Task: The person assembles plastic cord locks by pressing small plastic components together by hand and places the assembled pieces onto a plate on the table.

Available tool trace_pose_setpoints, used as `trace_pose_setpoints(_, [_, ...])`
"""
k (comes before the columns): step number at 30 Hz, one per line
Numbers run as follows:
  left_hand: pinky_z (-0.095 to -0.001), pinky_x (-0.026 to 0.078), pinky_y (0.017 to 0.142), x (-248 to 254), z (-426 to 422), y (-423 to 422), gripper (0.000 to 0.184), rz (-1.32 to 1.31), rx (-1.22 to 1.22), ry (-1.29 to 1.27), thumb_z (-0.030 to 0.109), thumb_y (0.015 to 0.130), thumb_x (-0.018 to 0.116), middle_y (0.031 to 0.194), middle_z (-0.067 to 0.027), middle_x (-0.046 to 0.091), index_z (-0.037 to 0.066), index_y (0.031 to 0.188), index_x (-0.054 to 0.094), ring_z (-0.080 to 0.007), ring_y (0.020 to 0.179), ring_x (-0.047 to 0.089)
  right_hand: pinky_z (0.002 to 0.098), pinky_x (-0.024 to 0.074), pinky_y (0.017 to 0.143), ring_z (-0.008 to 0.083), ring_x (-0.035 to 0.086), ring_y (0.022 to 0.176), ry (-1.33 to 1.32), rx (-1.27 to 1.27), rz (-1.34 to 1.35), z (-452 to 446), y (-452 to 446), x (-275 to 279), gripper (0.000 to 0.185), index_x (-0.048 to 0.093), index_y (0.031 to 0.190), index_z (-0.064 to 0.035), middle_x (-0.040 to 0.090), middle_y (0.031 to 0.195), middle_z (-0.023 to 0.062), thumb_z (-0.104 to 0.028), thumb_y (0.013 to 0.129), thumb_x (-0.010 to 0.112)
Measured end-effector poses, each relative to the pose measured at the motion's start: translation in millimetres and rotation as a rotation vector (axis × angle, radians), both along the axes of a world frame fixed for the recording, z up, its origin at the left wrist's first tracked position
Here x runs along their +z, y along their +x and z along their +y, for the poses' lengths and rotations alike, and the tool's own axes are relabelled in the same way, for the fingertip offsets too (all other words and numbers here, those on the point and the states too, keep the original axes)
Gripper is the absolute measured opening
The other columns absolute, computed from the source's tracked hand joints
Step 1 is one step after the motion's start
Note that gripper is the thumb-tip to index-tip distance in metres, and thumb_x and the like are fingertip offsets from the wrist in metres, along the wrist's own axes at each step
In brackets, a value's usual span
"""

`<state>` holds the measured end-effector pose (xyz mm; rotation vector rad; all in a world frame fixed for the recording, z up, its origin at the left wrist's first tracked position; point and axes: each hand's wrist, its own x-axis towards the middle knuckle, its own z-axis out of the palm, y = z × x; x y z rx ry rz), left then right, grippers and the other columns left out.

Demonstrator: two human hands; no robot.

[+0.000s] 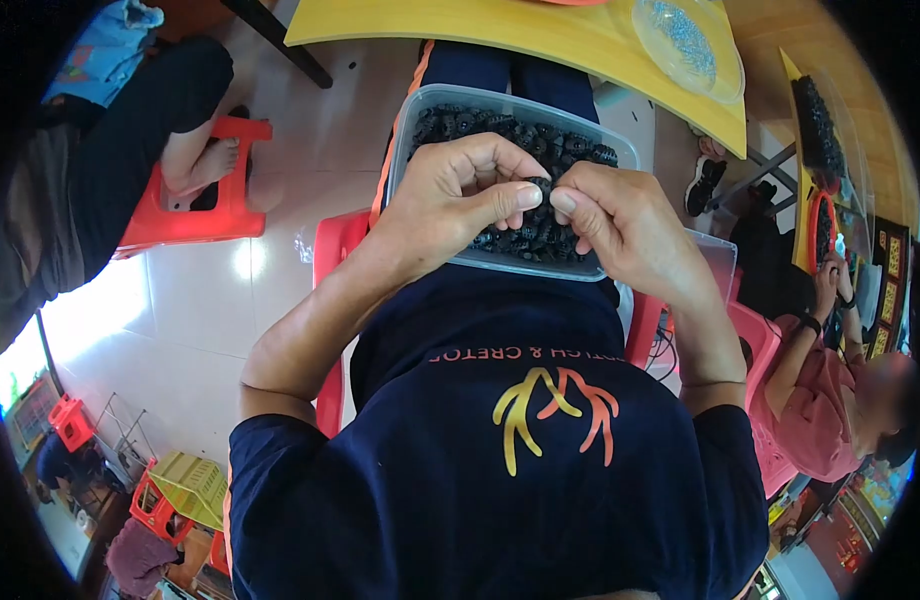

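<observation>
A clear plastic tub (pixel 408 118) on the lap is filled with small black ribbed parts (pixel 470 122). Over its middle, both hands meet around one small black part (pixel 540 187). My left hand (pixel 460 195) pinches it between thumb and index finger from the left. From the right, my right hand (pixel 620 215) has its thumb and index finger pressed together at the part's edge; whatever lies between those fingertips is too small to name.
A yellow table (pixel 540 32) edges the top, with a clear dish of small bluish pieces (pixel 688 45). Red stools (pixel 205 205) stand at left. Another person in pink (pixel 815 410) works at right. A seated person's leg (pixel 185 100) is at upper left.
</observation>
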<state>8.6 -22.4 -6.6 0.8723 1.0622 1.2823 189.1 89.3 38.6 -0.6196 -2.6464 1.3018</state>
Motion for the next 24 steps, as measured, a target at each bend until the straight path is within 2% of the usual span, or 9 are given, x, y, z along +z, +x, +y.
trace_pose_setpoints(3, [-0.0233, 0.048, 0.067, -1.9, -3.1, 2.6, 0.016, 0.023, 0.034, -0.001, 0.007, 0.092, 0.065, 0.084, -0.0039, 0.064, -0.001, 0.106, 0.063, -0.0085, 0.073, 0.057, 0.0313, 0.0471, 0.050, 0.0193, 0.061, 0.059, -0.003, -0.023, 0.030, -5.4, -1.6, -5.2, 0.031, 0.054, 0.082, 0.0024, 0.052, 0.066, 0.0113, -0.024, 0.099, 0.056])
trace_pose_setpoints(6, [-0.0232, 0.048, 0.068, -1.0, -2.8, -1.7, 0.016, 0.026, -0.008, -0.017, 0.007, 0.091, 0.065, 0.083, -0.0040, 0.064, -0.001, 0.105, 0.064, -0.0085, 0.073, 0.058, 0.0288, 0.0509, 0.053, 0.0165, 0.061, 0.062, -0.257, -0.068, -0.077, -4.8, -2.9, 1.3, 0.030, 0.056, 0.084, 0.0025, 0.053, 0.067, 0.0104, -0.023, 0.099, 0.056])
trace_pose_setpoints(9, [-0.0235, 0.048, 0.067, 0.2, 0.1, -6.0, 0.015, -0.023, -0.055, -0.023, 0.006, 0.091, 0.065, 0.082, -0.0046, 0.065, -0.001, 0.104, 0.065, -0.0088, 0.073, 0.058, 0.0265, 0.0549, 0.056, 0.0127, 0.060, 0.063, -0.495, -0.034, -0.004, 2.6, -0.3, -8.6, 0.030, 0.059, 0.086, 0.0011, 0.054, 0.068, 0.0064, -0.026, 0.099, 0.056])
trace_pose_setpoints(12, [-0.0238, 0.048, 0.071, 9.6, 3.5, -8.4, 0.015, -0.024, -0.105, -0.092, 0.006, 0.092, 0.065, 0.085, -0.0037, 0.065, -0.001, 0.105, 0.065, -0.0092, 0.076, 0.059, 0.0262, 0.0570, 0.061, 0.0102, 0.059, 0.068, -0.726, 0.031, 0.030, 16.8, 7.9, -18.5, 0.029, 0.061, 0.095, -0.0002, 0.056, 0.076, 0.0028, -0.029, 0.099, 0.058])
trace_pose_setpoints(15, [-0.0233, 0.047, 0.074, 4.1, 5.5, -4.6, 0.015, 0.029, -0.084, 0.053, 0.007, 0.091, 0.066, 0.093, -0.0025, 0.063, 0.001, 0.104, 0.067, -0.0095, 0.083, 0.058, 0.0261, 0.0570, 0.064, 0.0094, 0.059, 0.074, -0.809, -0.014, 0.197, 13.1, 8.6, -36.9, 0.036, 0.059, 0.112, 0.0011, 0.056, 0.083, 0.0023, -0.032, 0.098, 0.059])
trace_pose_setpoints(18, [-0.0226, 0.046, 0.079, -3.3, 8.0, -7.1, 0.016, 0.314, -0.031, 0.177, 0.008, 0.088, 0.070, 0.102, -0.0012, 0.057, 0.003, 0.103, 0.069, -0.0101, 0.090, 0.057, 0.0259, 0.0567, 0.066, 0.0089, 0.057, 0.075, -0.867, -0.022, 0.311, 8.0, 9.6, -51.7, 0.048, 0.053, 0.127, 0.0024, 0.056, 0.088, 0.0029, -0.035, 0.098, 0.059])
trace_pose_setpoints(21, [-0.0237, 0.047, 0.081, 2.0, 10.9, -4.0, 0.016, 0.489, 0.025, 0.262, 0.009, 0.086, 0.072, 0.105, -0.0012, 0.053, 0.004, 0.101, 0.071, -0.0109, 0.095, 0.057, 0.0264, 0.0558, 0.064, 0.0091, 0.054, 0.073, -1.067, -0.068, 0.381, 1.9, 9.8, -56.4, 0.055, 0.050, 0.133, 0.0020, 0.057, 0.092, 0.0043, -0.039, 0.097, 0.058])
trace_pose_setpoints(24, [-0.0248, 0.046, 0.083, 6.3, 13.5, -1.1, 0.017, 0.490, 0.047, 0.254, 0.008, 0.085, 0.072, 0.108, -0.0015, 0.054, 0.004, 0.101, 0.071, -0.0110, 0.097, 0.055, 0.0265, 0.0536, 0.061, 0.0098, 0.052, 0.073, -1.152, -0.127, 0.421, -3.1, 9.6, -53.9, 0.056, 0.049, 0.133, 0.0017, 0.056, 0.097, 0.0062, -0.041, 0.098, 0.057])
